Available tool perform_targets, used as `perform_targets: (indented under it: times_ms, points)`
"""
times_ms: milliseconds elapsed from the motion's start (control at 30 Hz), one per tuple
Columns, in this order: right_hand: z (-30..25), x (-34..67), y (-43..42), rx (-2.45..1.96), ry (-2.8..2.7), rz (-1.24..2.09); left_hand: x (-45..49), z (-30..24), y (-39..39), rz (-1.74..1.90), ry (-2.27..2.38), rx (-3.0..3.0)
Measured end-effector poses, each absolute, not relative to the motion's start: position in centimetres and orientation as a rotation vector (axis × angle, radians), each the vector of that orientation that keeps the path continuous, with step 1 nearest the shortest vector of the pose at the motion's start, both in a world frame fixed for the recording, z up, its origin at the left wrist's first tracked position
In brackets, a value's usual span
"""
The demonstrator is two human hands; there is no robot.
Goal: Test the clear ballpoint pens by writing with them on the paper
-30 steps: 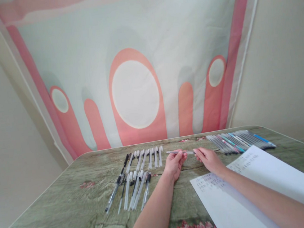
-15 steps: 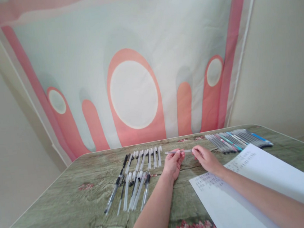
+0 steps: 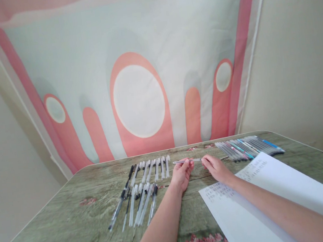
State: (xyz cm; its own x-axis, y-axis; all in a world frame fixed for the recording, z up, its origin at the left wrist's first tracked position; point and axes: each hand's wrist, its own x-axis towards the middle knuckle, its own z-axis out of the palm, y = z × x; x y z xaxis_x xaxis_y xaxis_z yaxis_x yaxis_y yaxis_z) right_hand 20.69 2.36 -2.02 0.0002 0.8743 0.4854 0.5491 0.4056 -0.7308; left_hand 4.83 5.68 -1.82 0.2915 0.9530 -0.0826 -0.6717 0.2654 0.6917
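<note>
A thin clear pen [image 3: 196, 160] is held level above the table between both hands. My left hand [image 3: 181, 174] pinches it near its left half, fingers closed. My right hand [image 3: 216, 168] grips its right end with closed fingers. Left of my hands lie two rows of clear pens with white caps and black tips [image 3: 145, 184]. A row of coloured pens [image 3: 247, 147] lies at the far right of the table.
The green wood-patterned table [image 3: 74, 222] carries a white sheet of paper [image 3: 273, 197] with printed text under my right forearm. A pink and pale-blue cloth [image 3: 137, 81] hangs behind the table's far edge, between plain walls.
Both hands with the pen have drifted slightly left in the picture as the view shifted. The grip on the pen looks unchanged.
</note>
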Motion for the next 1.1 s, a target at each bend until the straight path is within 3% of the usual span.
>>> perform_targets:
  times_ms: [400, 633, 933, 1100]
  points:
    - [-1.95, 20.75, 2.33, -1.278, -1.664, 0.420, 4.82, -1.62, 5.44, 1.153, 0.550, 0.645]
    - [-2.65, 20.82, 2.65, -1.265, -1.530, 0.663, 4.90, -1.94, 5.55, 1.167, 0.548, 0.636]
    - [-1.90, 20.78, 2.32, -1.285, -1.704, 0.325, 4.83, -2.16, 5.77, 1.165, 0.540, 0.649]
    - [-2.66, 20.94, 2.74, -1.308, -1.664, 0.493, 4.81, -2.33, 5.76, 1.139, 0.516, 0.697]
